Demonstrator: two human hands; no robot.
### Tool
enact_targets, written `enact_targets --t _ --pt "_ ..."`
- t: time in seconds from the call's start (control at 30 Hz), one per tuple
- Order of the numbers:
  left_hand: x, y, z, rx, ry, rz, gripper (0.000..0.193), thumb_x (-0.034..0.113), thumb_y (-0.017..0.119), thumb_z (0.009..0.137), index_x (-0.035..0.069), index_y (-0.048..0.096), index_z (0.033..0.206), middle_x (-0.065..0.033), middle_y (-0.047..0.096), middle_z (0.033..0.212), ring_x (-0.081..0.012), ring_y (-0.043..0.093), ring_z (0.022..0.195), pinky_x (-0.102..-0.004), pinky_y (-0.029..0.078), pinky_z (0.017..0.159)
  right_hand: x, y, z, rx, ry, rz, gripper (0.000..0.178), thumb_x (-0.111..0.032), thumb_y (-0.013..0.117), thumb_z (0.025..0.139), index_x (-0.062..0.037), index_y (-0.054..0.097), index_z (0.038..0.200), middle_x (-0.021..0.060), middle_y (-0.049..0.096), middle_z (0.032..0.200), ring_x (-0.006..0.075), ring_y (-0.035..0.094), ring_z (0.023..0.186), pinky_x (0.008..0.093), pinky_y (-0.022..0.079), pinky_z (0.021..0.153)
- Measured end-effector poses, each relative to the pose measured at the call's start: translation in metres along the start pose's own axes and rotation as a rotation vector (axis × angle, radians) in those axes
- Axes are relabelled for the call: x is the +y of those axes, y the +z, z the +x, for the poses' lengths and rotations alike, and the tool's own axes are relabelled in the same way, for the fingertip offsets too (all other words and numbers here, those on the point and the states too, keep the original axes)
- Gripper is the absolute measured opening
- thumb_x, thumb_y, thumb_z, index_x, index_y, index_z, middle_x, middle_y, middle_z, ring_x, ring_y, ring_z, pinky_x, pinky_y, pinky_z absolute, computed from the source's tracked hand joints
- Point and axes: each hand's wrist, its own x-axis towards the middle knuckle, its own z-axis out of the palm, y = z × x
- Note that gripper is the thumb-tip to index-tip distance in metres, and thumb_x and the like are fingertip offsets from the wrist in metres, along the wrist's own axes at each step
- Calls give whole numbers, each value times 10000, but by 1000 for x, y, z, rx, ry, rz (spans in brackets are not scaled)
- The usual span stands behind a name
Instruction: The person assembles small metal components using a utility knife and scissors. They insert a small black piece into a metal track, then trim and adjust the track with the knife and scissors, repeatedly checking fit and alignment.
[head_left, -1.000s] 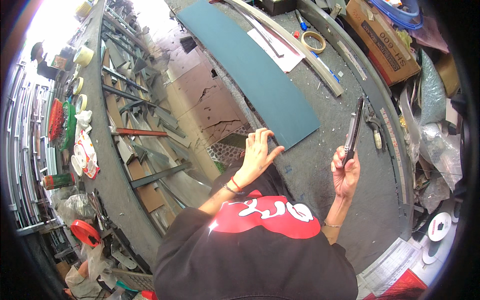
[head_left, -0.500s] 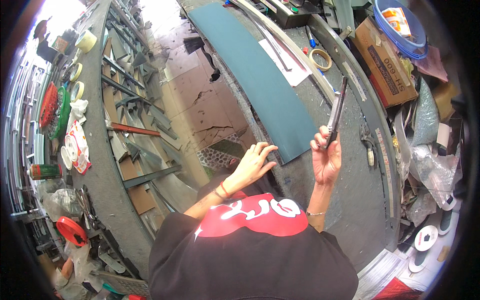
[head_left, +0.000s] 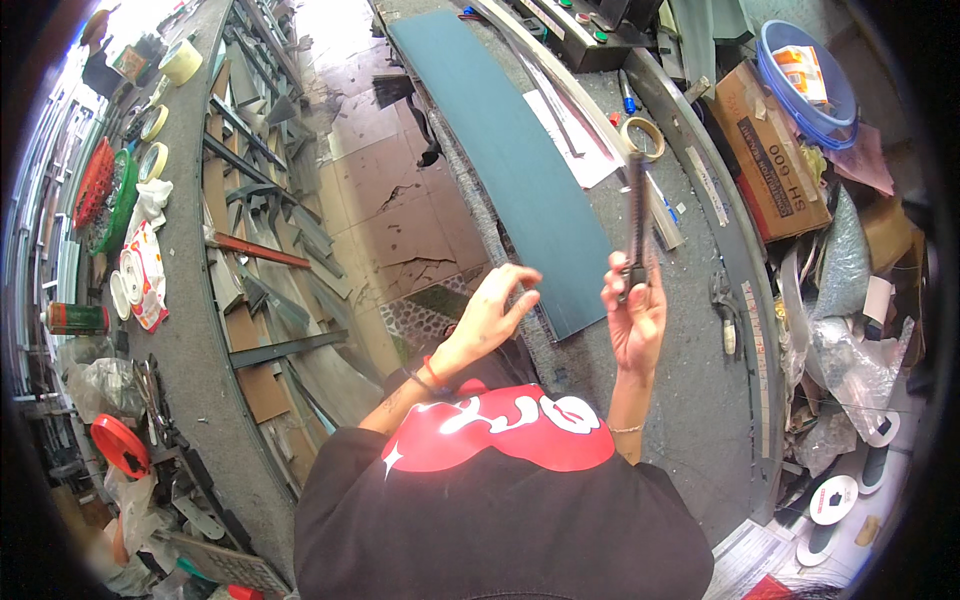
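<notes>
My right hand (head_left: pixel 636 325) is closed round the lower end of a long, slim dark tool (head_left: pixel 637 215), which stands nearly upright and is smeared by motion. Its exact kind is not clear. My left hand (head_left: pixel 492 312) has its fingers apart and holds nothing, beside the near left edge of a long blue-grey flat sheet (head_left: pixel 505 170). Whether its fingertips touch that sheet I cannot tell. The sheet lies lengthwise along the grey workbench (head_left: pixel 690 400), with its near end between my two hands.
Pale strips (head_left: pixel 590 110), white paper (head_left: pixel 545 110), a tape roll (head_left: pixel 642 138) and pliers-like tool (head_left: pixel 725 310) lie on the bench. At right stand a cardboard box (head_left: pixel 765 150) and blue basin (head_left: pixel 835 115). Left, a rack (head_left: pixel 270 215) holds metal offcuts beside the tiled floor (head_left: pixel 400 215).
My right hand has moved left and slightly down with the tool, now more upright. My left hand has shifted slightly left and up. The view has turned a little.
</notes>
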Motion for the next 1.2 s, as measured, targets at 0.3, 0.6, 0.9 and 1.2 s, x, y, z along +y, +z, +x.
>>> enact_targets --t 0.3,0.6,0.9,1.2 --pt "39 -13 18 -76 -37 -1239 612 644 265 841 73 388 1026 -170 564 908 -273 569 871 -371 473 804 33 56 -34 -257 408 147 578 -212 502 905 60 224 1332 189 450 1224 216 526 1005 317 464 800" --pt "29 -7 12 48 -41 -1139 572 657 245 844 98 364 886 -187 560 711 -316 588 761 -459 464 764 41 70 -45 -149 384 124 461 -170 435 936 60 281 1305 150 498 1161 175 542 956 295 455 778" --pt "32 -9 14 168 -35 -1079 572 660 271 839 96 355 884 -179 565 702 -298 590 752 -461 471 791 28 72 -34 -159 483 111 538 -185 510 901 60 273 1316 182 483 1188 227 556 975 341 453 876" --pt "33 -9 12 96 -33 -1050 571 673 298 824 104 342 847 -185 558 653 -302 598 748 -448 479 773 39 70 -45 -162 414 43 486 -132 499 904 64 292 1299 141 525 1133 168 558 925 294 466 819"
